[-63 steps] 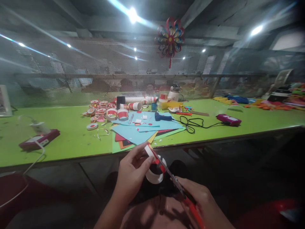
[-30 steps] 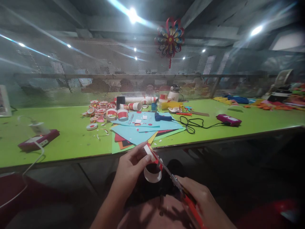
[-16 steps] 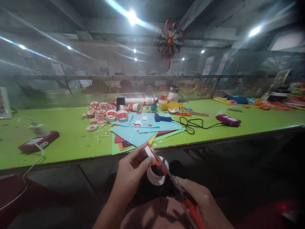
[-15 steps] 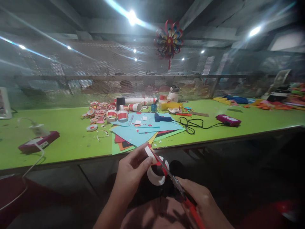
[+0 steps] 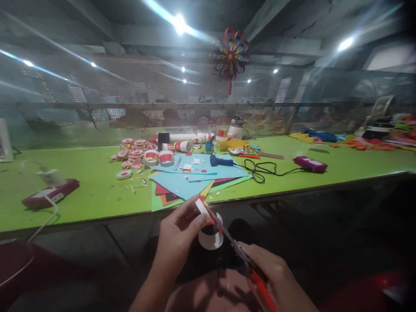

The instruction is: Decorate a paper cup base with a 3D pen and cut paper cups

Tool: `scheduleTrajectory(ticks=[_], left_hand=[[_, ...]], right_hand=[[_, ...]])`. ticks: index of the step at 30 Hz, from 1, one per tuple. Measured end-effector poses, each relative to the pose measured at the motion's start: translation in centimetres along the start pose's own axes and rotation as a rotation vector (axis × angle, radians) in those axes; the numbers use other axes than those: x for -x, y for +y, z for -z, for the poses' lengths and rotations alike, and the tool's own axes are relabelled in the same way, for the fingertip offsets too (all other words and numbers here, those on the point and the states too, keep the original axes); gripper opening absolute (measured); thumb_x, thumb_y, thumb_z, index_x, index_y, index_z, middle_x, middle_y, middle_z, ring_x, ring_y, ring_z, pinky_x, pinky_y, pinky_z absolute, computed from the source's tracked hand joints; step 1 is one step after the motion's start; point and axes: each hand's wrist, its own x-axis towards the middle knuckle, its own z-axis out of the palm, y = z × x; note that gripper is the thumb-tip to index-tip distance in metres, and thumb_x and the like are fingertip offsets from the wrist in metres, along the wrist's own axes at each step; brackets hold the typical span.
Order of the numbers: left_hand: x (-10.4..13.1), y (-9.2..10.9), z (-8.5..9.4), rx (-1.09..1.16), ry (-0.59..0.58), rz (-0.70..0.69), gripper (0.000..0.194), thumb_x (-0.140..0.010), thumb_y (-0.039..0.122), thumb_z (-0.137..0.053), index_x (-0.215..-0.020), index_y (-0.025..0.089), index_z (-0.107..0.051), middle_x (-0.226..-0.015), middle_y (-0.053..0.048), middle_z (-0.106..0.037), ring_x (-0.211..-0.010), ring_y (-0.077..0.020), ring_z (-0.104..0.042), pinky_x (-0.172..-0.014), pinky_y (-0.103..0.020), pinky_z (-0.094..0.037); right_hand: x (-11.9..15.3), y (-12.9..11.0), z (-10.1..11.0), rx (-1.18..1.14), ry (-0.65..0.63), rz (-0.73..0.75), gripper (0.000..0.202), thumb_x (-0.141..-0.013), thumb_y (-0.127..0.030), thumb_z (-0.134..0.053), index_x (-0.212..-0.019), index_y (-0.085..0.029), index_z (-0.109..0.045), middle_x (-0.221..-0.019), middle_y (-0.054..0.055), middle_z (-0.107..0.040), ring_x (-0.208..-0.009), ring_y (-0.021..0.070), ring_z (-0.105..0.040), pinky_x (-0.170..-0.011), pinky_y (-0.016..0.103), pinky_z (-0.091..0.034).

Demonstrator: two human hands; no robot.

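Observation:
My left hand (image 5: 178,232) pinches the upper part of a cut red-and-white paper cup (image 5: 211,241) between thumb and fingers, just in front of the table edge. A white curved section of the cup hangs below my fingertips. My right hand (image 5: 271,266) is wrapped around the red handles of a pair of scissors (image 5: 234,245). Their blades point up and left, with the tips at the cup's red edge beside my left thumb. Some of the handle is hidden by my right fingers.
On the green table (image 5: 104,190) lie coloured paper sheets (image 5: 182,184), a blue corded glue gun (image 5: 221,160), cut paper cups (image 5: 166,157) and a heap of red-and-white discs (image 5: 133,149). Purple power strips (image 5: 310,164) lie at both sides. A mesh screen (image 5: 139,95) stands behind.
The hanging white section of the cup has swung slightly left and looks narrower. The scissor tips have shifted a little up and left along the red edge. Both hands keep their hold.

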Motion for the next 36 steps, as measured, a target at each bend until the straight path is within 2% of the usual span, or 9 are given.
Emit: scheduleTrajectory(ticks=[3,7,12,15,19,24,31,36], left_hand=[[0.0,-0.5,0.1,-0.015,-0.003,-0.017,0.051,-0.071,0.030,-0.080,-0.119,0.015,-0.068,-0.112,-0.013,-0.073,-0.103,-0.0277,-0.069,-0.088,-0.034,-0.057],[0.0,-1.0,0.0,-0.029,0.024,-0.036,0.053,-0.070,0.032,-0.081,-0.119,0.016,-0.068,-0.112,-0.013,-0.073,-0.103,-0.0287,-0.069,-0.088,-0.035,-0.057],[0.1,-0.9,-0.2,0.001,0.068,-0.044,0.052,-0.069,0.030,-0.081,-0.117,0.016,-0.069,-0.113,-0.012,-0.073,-0.104,-0.0279,-0.069,-0.090,-0.033,-0.056],[0.0,-0.6,-0.1,0.018,0.031,-0.027,0.051,-0.069,0.028,-0.082,-0.116,0.016,-0.069,-0.111,-0.012,-0.074,-0.104,-0.0271,-0.069,-0.090,-0.032,-0.055],[-0.1,-0.1,0.0,0.081,-0.011,0.020,0.047,-0.070,0.025,-0.081,-0.115,0.016,-0.069,-0.106,-0.010,-0.075,-0.098,-0.0241,-0.071,-0.086,-0.030,-0.056],[0.1,0.1,0.0,0.098,-0.018,0.040,0.046,-0.070,0.023,-0.081,-0.114,0.016,-0.069,-0.106,-0.009,-0.075,-0.095,-0.0221,-0.071,-0.082,-0.027,-0.057],[0.2,0.1,0.0,0.066,-0.007,0.032,0.049,-0.069,0.026,-0.081,-0.115,0.016,-0.069,-0.107,-0.011,-0.075,-0.103,-0.0258,-0.069,-0.089,-0.031,-0.054],[0.3,0.0,0.1,0.098,-0.028,0.034,0.047,-0.070,0.024,-0.081,-0.115,0.017,-0.069,-0.105,-0.010,-0.076,-0.102,-0.0239,-0.069,-0.089,-0.030,-0.054]], right_hand=[[0.0,0.1,-0.1,0.032,0.031,0.022,0.020,-0.089,-0.024,-0.051,-0.101,-0.020,-0.067,-0.084,0.005,-0.070,-0.074,0.0192,-0.065,-0.067,0.026,-0.052],[-0.1,0.0,-0.2,0.023,0.030,0.036,0.022,-0.088,-0.024,-0.051,-0.102,-0.020,-0.067,-0.087,0.006,-0.071,-0.075,0.0195,-0.066,-0.067,0.026,-0.052],[-0.1,-0.3,-0.1,0.046,0.025,-0.006,0.020,-0.087,-0.025,-0.052,-0.100,-0.020,-0.067,-0.084,0.005,-0.069,-0.075,0.0197,-0.064,-0.068,0.026,-0.051],[0.0,-0.4,0.0,0.088,0.021,-0.043,0.022,-0.086,-0.022,-0.054,-0.104,-0.022,-0.066,-0.085,0.005,-0.068,-0.075,0.0196,-0.064,-0.069,0.027,-0.051],[0.1,-0.4,0.1,0.084,0.005,-0.017,0.026,-0.086,-0.023,-0.055,-0.110,-0.022,-0.065,-0.089,0.006,-0.069,-0.078,0.0201,-0.064,-0.069,0.027,-0.051],[0.2,-0.3,0.0,0.087,0.020,-0.008,0.025,-0.087,-0.021,-0.053,-0.108,-0.022,-0.067,-0.087,0.006,-0.069,-0.077,0.0195,-0.064,-0.069,0.027,-0.051],[0.3,-0.2,0.2,0.183,0.039,0.014,0.029,-0.085,-0.019,-0.056,-0.113,-0.020,-0.065,-0.083,0.005,-0.067,-0.074,0.0197,-0.063,-0.068,0.028,-0.052],[0.4,-0.3,0.2,0.217,0.045,0.003,0.031,-0.085,-0.017,-0.055,-0.114,-0.020,-0.064,-0.082,0.005,-0.065,-0.073,0.0193,-0.063,-0.067,0.029,-0.052]])
